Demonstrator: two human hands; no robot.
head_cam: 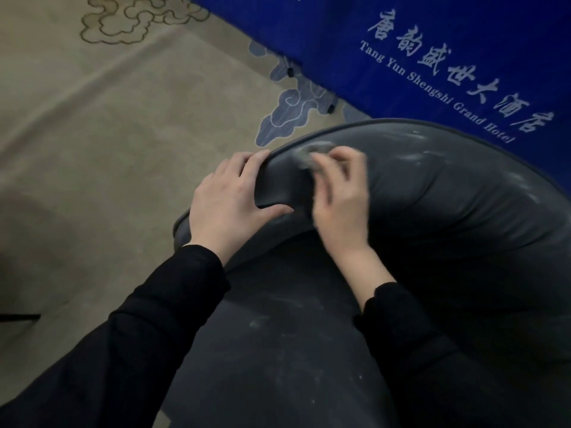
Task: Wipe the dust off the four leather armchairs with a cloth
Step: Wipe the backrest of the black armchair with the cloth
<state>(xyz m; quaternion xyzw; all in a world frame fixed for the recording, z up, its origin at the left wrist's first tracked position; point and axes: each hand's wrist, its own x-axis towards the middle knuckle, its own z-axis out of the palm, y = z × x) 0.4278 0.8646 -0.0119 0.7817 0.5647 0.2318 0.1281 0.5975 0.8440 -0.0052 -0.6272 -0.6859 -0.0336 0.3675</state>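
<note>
Viewed from above: a dark grey leather armchair [448,193] with a curved, padded backrest trimmed in piping along its outer edge. Pale dust streaks across the top of the backrest toward the right, and fainter smears on the seat cushion [278,350] below.

Left hand [228,205] laid on the left end of the backrest. Fingers [247,162] spread and nearly straight, tips reaching the piped edge, thumb stretched out along the inner side. Holding nothing, simply resting on the leather.

Right hand [340,205] just beside it, blurred. Fingers curled around a small grey cloth [304,156], bunched up and pressed against the top of the backrest close to the piped edge. Cloth touching the leather, a little beyond the left fingertips; a pale smudge on the leather right at the cloth. Exact lie of the right fingers too blurred to tell.

Black sleeves [160,304] covering both forearms down to the wrists, coming in from the bottom of the view over the seat.

Under and around the chair, a beige carpet [108,118] with outlined cloud motifs, one gold-lined at the upper left, one blue-grey just beyond the backrest. At the upper right, a blue drape [401,32] printed in white with Chinese characters and the words "Tang Yun Shengshi Grand Hotel", hanging near the far side of the chair. Two small black feet [330,108] showing at its lower edge, on the carpet.
</note>
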